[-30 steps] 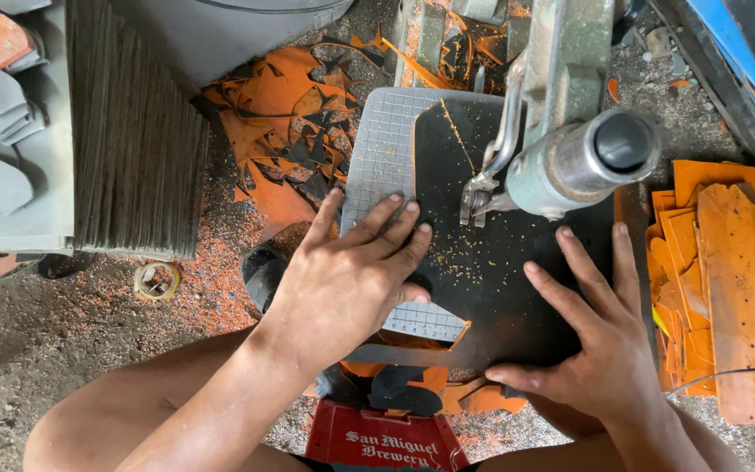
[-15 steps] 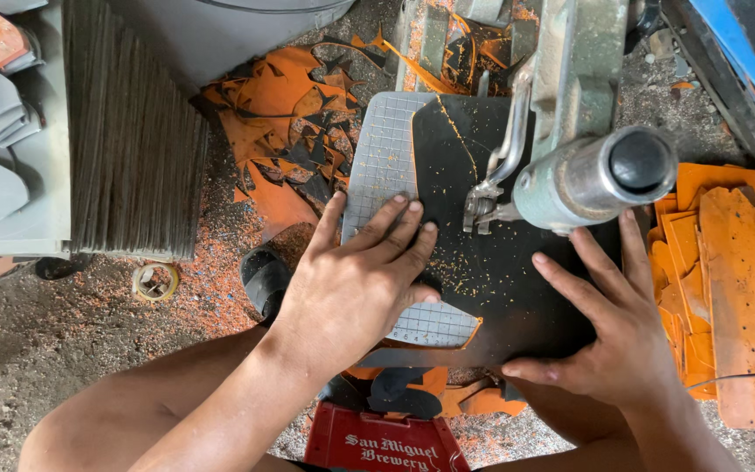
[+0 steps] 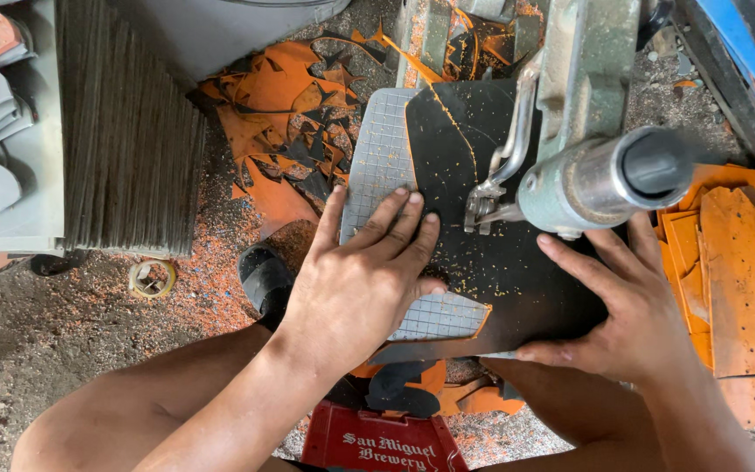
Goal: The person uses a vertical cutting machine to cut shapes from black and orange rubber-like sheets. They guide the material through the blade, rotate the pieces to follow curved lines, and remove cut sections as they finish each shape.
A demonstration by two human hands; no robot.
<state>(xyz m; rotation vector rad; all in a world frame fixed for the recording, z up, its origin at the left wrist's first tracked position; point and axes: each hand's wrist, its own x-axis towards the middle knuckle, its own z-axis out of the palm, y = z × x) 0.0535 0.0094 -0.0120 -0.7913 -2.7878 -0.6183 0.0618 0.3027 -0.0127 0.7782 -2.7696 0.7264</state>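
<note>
Person seated at a cutting machine [image 3: 600, 170], both hands flat on the work. Left hand [image 3: 356, 288] lies palm down, fingers spread and extended, pressing a grey grid-patterned sheet [image 3: 377, 162] that rests on the machine's dark surface [image 3: 517, 280]. A second patch of the same grid pattern shows just below the left hand's fingers. Right hand [image 3: 635, 319] also open, fingers splayed, flat on the dark surface at the lower right, thumb along its near edge; it grips nothing. The machine's metal cutting foot [image 3: 482, 205] stands between the two hands, just beyond the left fingertips. An orange line runs across the dark material above it. Orange scraps [image 3: 281, 114] litter the floor beyond; stacked orange pieces [image 3: 744, 271] lie to the right. Grey stacked sheets [image 3: 128, 131] stand at left. Red crate [image 3: 382, 441] below.
</note>
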